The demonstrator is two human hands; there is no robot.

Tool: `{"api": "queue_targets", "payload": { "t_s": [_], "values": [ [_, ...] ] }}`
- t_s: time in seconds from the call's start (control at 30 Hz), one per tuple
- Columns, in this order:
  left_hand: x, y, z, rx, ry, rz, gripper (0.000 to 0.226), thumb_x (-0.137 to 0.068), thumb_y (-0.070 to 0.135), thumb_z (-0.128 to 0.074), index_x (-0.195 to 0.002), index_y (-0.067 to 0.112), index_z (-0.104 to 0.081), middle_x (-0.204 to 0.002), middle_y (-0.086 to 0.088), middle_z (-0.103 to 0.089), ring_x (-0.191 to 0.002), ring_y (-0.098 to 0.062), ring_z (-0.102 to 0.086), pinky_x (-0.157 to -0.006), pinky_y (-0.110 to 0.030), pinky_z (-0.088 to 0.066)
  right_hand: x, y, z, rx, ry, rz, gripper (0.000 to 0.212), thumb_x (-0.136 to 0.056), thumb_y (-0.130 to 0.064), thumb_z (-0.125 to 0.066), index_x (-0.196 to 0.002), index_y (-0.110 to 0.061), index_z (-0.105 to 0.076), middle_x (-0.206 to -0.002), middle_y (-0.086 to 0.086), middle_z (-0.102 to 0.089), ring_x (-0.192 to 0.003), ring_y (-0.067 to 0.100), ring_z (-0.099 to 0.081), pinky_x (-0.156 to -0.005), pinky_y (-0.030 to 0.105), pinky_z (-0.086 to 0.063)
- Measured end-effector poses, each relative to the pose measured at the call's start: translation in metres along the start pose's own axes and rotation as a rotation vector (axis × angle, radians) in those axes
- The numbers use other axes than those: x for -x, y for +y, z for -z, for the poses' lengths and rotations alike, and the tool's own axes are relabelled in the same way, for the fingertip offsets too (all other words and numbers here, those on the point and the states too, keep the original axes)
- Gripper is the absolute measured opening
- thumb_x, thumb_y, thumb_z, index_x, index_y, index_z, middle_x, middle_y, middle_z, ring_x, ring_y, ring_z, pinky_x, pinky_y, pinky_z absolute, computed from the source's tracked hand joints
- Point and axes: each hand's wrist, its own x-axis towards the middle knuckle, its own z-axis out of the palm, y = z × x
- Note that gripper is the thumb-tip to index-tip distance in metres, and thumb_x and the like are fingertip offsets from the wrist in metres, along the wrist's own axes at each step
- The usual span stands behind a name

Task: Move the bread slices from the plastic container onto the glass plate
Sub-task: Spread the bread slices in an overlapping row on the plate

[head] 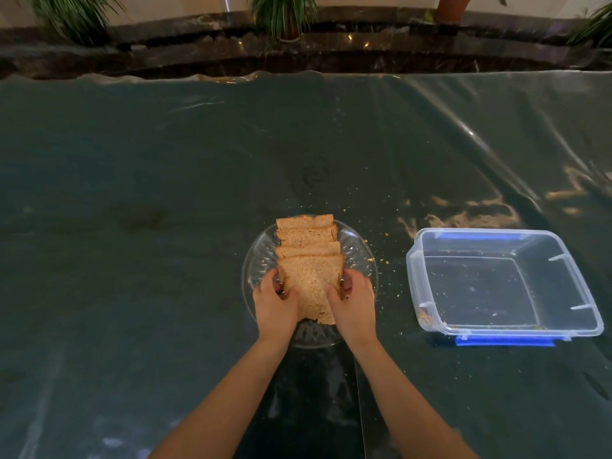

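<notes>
Head view
Bread slices (307,246): overlapped in a row on the glass plate (359,256), near the table's front edge
Left hand (275,304): clasped the nearest slice's left side
Right hand (352,306): clasped the same slice's right side
Nearest slice (311,286): tilted, leaned on the row
Plastic container (503,283): right of the plate, apart from it, only crumbs inside
Table (165,193): covered in clear film

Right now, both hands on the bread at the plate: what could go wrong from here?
1. The nearest slice, pinched between the left hand and right hand, overhangs toward the near rim of the glass plate; it may tear or slide off on release.
2. The leaning row of slices could topple.
</notes>
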Motion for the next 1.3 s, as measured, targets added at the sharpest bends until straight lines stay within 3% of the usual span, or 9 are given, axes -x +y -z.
{"api": "queue_targets", "payload": {
  "t_s": [0.17, 0.3, 0.4, 0.57, 0.7, 0.9, 1.03, 1.1, 1.3],
  "values": [
    [0.002, -0.006, 0.001, -0.006, -0.015, 0.004, 0.054, -0.084, 0.016, -0.063, -0.135, 0.02, -0.043, -0.128, -0.008, -0.052, -0.097, -0.01, -0.05, -0.088, -0.029, -0.046, 0.002, 0.003, 0.0, 0.01, -0.009, 0.006, 0.04, -0.082, -0.021, -0.065, -0.119, -0.012, -0.053, -0.114, 0.008, -0.055, -0.098, 0.014, -0.047, -0.079, 0.021, -0.038],
    [-0.001, -0.003, 0.001, -0.021, -0.019, 0.02, 0.057, -0.083, 0.018, -0.062, -0.136, 0.02, -0.042, -0.132, -0.007, -0.045, -0.098, -0.011, -0.049, -0.089, -0.03, -0.047, -0.001, 0.0, 0.001, 0.026, -0.022, -0.006, 0.054, -0.082, -0.025, -0.064, -0.131, -0.013, -0.045, -0.127, 0.009, -0.048, -0.116, 0.024, -0.048, -0.099, 0.041, -0.046],
    [-0.002, -0.001, 0.0, -0.037, -0.038, 0.01, 0.062, -0.082, 0.02, -0.061, -0.14, 0.02, -0.038, -0.133, -0.004, -0.041, -0.102, -0.012, -0.047, -0.09, -0.033, -0.048, -0.005, -0.004, 0.002, 0.037, -0.056, -0.005, 0.057, -0.081, -0.027, -0.065, -0.133, -0.014, -0.044, -0.128, 0.008, -0.048, -0.118, 0.025, -0.048, -0.102, 0.045, -0.045],
    [-0.003, 0.0, -0.001, -0.032, -0.058, 0.018, 0.064, -0.082, 0.012, -0.062, -0.141, 0.018, -0.037, -0.135, -0.005, -0.041, -0.113, -0.016, -0.047, -0.092, -0.03, -0.043, -0.007, -0.005, 0.002, 0.026, -0.071, -0.018, 0.048, -0.08, -0.023, -0.067, -0.124, -0.009, -0.052, -0.119, 0.008, -0.05, -0.11, 0.026, -0.052, -0.099, 0.043, -0.047],
    [-0.003, -0.002, 0.0, -0.004, -0.07, 0.026, 0.065, -0.081, 0.006, -0.063, -0.14, 0.018, -0.037, -0.138, -0.004, -0.041, -0.122, -0.021, -0.046, -0.104, -0.039, -0.044, -0.006, -0.004, 0.001, 0.03, -0.066, -0.014, 0.049, -0.081, -0.024, -0.067, -0.125, -0.01, -0.051, -0.119, 0.009, -0.05, -0.11, 0.026, -0.052, -0.099, 0.043, -0.046],
    [-0.001, -0.008, 0.003, 0.045, -0.082, 0.042, 0.065, -0.08, 0.007, -0.065, -0.139, 0.02, -0.04, -0.136, -0.004, -0.048, -0.108, -0.01, -0.048, -0.089, -0.027, -0.044, -0.002, -0.001, 0.001, 0.025, -0.063, -0.014, 0.05, -0.081, -0.024, -0.067, -0.127, -0.012, -0.05, -0.121, 0.008, -0.051, -0.112, 0.026, -0.052, -0.101, 0.044, -0.045],
    [0.002, -0.006, 0.004, 0.008, -0.062, 0.038, 0.066, -0.08, 0.009, -0.065, -0.14, 0.019, -0.038, -0.138, -0.007, -0.046, -0.116, -0.018, -0.051, -0.093, -0.031, -0.044, 0.001, 0.0, 0.001, 0.049, -0.055, -0.009, 0.056, -0.082, -0.026, -0.066, -0.132, -0.013, -0.045, -0.127, 0.009, -0.049, -0.12, 0.025, -0.047, -0.104, 0.043, -0.043],
    [0.006, -0.005, 0.006, -0.033, -0.026, 0.021, 0.067, -0.08, 0.01, -0.065, -0.14, 0.018, -0.036, -0.137, -0.008, -0.041, -0.109, -0.021, -0.055, -0.094, -0.034, -0.048, 0.008, 0.001, 0.002, 0.086, 0.008, 0.017, 0.057, -0.083, -0.027, -0.066, -0.133, -0.013, -0.043, -0.128, 0.007, -0.047, -0.121, 0.022, -0.043, -0.102, 0.039, -0.043],
    [0.026, -0.005, 0.006, -0.07, 0.02, -0.048, 0.051, -0.082, 0.003, -0.059, -0.13, 0.015, -0.045, -0.124, -0.01, -0.043, -0.09, -0.016, -0.056, -0.089, -0.034, -0.051, 0.028, 0.007, -0.003, 0.135, 0.088, 0.08, 0.029, -0.084, -0.016, -0.064, -0.11, -0.012, -0.054, -0.107, 0.002, -0.054, -0.1, 0.015, -0.048, -0.084, 0.027, -0.044]
  ]
}}
